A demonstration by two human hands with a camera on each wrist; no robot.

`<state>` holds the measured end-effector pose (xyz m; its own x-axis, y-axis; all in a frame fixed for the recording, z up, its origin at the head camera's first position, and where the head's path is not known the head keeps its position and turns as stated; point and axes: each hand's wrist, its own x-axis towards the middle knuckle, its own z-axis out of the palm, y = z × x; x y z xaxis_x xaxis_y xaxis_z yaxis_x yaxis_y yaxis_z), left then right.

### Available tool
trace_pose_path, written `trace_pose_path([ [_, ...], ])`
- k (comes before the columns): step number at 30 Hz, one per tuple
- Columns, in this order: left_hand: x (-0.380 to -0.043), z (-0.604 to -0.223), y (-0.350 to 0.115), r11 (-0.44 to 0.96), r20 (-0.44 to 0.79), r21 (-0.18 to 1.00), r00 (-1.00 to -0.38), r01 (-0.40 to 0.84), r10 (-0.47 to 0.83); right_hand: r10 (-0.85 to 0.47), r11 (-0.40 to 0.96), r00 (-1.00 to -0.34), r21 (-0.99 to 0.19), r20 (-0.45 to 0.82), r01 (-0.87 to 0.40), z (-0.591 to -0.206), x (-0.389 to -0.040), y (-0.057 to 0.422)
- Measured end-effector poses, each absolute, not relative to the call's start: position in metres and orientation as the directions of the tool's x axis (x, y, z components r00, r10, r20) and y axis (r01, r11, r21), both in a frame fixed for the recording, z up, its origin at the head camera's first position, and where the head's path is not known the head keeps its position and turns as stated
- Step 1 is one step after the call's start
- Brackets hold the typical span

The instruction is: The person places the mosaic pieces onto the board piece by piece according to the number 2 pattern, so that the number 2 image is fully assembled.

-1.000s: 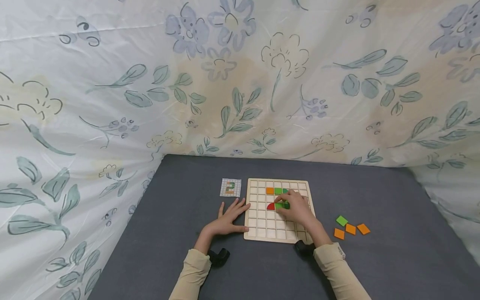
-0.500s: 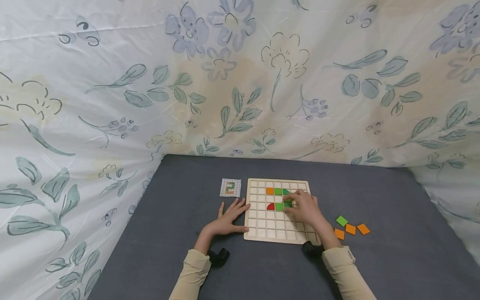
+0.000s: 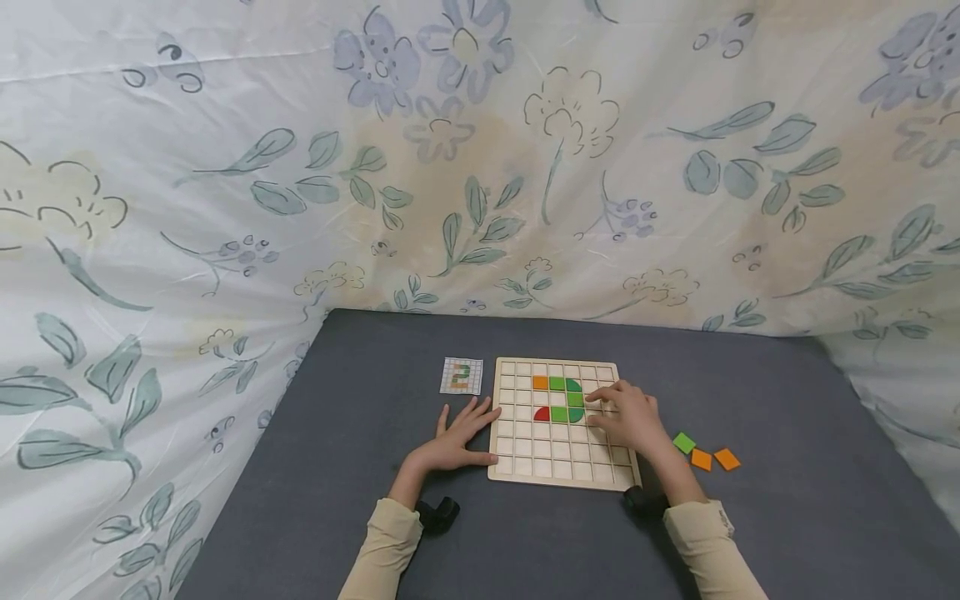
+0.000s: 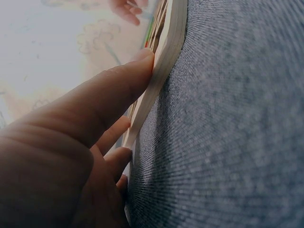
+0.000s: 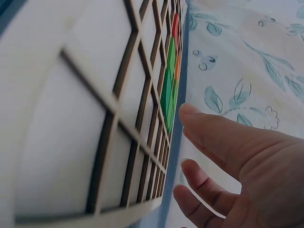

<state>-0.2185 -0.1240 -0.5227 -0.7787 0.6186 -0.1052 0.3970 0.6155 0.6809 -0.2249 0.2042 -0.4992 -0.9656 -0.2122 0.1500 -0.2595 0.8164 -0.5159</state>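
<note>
A wooden grid board lies on the dark cloth. Set in its cells are an orange square tile, several green squares, two dark green rounded tiles and a red rounded tile. My left hand rests with spread fingers against the board's left edge; in the left wrist view its thumb touches the wooden rim. Just right of the green tiles, my right hand is over the board. Its thumb and fingers stand apart in the right wrist view, with nothing between them.
A small card with a coloured grid pattern lies left of the board. To the right are a loose green tile and two loose orange tiles, close to my right forearm. A floral cloth hangs behind the table.
My right hand has moved right, away from the coloured tiles, uncovering the green ones at the right of the pattern. One loose orange tile is now hidden behind the forearm. The left hand stays put.
</note>
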Motion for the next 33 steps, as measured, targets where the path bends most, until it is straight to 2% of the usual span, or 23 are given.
trace_pose_path([
  [10,-0.218,-0.524,-0.124,0.608,-0.101,0.688,-0.778,0.395,0.620,-0.213,0.834,-0.958,-0.475,0.191,-0.280,-0.503,-0.219,0.229],
  [26,-0.218,-0.523,-0.124,0.604,-0.093,0.688,-0.776,0.403,0.624,-0.149,0.860,-0.980,-0.471,0.136,-0.196,-0.500,-0.206,0.256],
  [33,-0.218,-0.523,-0.124,0.604,-0.092,0.683,-0.771,0.411,0.630,-0.139,0.884,-0.979,-0.428,0.146,-0.189,-0.504,-0.202,0.269],
])
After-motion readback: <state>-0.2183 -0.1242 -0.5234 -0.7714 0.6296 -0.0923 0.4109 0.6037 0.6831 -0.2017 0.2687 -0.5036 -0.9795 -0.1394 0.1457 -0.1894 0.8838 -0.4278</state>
